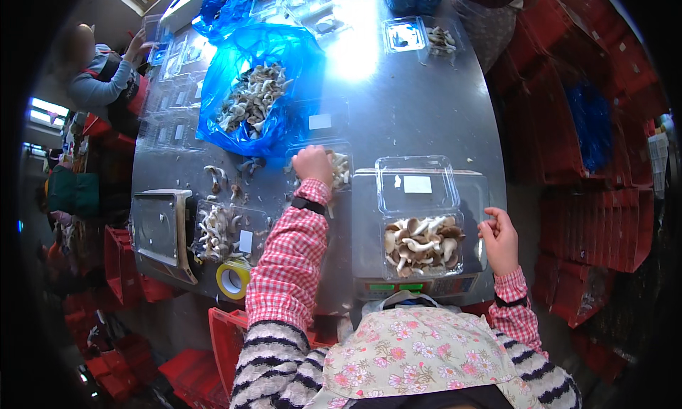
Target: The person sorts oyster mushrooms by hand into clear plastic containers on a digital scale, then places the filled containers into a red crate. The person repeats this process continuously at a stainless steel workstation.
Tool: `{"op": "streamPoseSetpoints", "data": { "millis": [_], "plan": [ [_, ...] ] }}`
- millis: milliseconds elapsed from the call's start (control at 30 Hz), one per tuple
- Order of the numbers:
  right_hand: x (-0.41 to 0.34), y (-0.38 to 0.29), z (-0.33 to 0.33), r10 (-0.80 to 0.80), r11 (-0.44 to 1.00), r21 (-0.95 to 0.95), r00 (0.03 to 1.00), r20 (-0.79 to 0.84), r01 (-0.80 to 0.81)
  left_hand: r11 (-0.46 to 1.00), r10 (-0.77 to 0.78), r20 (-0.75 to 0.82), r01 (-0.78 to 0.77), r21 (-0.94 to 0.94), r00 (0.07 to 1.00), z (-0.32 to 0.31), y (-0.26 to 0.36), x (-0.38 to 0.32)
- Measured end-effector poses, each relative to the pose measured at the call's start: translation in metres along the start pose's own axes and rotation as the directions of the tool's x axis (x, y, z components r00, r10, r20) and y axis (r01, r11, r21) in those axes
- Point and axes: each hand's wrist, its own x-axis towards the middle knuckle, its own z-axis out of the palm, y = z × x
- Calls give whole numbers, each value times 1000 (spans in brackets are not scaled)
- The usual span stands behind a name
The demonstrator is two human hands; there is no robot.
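Note:
My left hand (313, 165) reaches over an open clear plastic clamshell (341, 169) of mushrooms. Its fingers are curled and point away, so what lies under them is hidden. To the right, another clamshell (423, 246) filled with brown-capped, white-stemmed mushrooms rests on a digital scale (367, 222). The lid (417, 185) of that box stands open on its far side and bears a white label. Just beyond the scale's right edge is my right hand (500, 241), holding nothing, its fingers loosely bent and apart.
A blue plastic bag (298, 62) full of mushrooms (253, 97) lies open on the metal table (426, 110). At left are a second scale (160, 228), a mushroom box (214, 230) and a yellow tape roll (233, 279). Red crates (597, 222) stack at right. A person (106, 84) works at far left.

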Motion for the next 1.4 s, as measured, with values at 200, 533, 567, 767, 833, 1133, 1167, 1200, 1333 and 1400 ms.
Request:
{"op": "streamPoseSetpoints", "data": {
  "millis": [200,533,567,767,833,1133,1167,1200,1333,1400],
  "plan": [
    [8,1,2,46,999,-24,999,-12,-46,981,-26,-26,21,-195,999,-10,-2,-4],
    [-4,1,10,-15,998,59,1000,5,14,182,172,184,152,-971,968,-123,49,-81],
    [-7,0,12,-23,996,80,1000,0,23,304,233,244,168,-938,941,-135,65,-95],
    [-26,-3,6,-65,991,120,998,-7,65,500,378,123,-90,-861,917,-164,140,-145],
    [-33,-1,1,-67,985,157,998,-8,68,529,483,49,-246,-812,874,-165,145,-150],
    [-57,26,-20,-109,978,172,992,-63,118,632,277,-357,-449,-632,892,-173,115,-152],
    [-60,28,-22,-103,980,166,992,-68,113,653,193,-386,-412,-636,902,-172,100,-151],
    [-61,30,-23,-99,981,161,993,-62,107,688,100,-340,-312,-655,935,-170,84,-153],
    [-69,38,-28,-86,985,148,995,-51,93,706,-156,-148,5,-708,977,-151,19,-176],
    [-70,40,-25,-97,983,153,995,-31,101,701,-189,-36,109,-705,981,-136,-3,-196]
  ]
}}
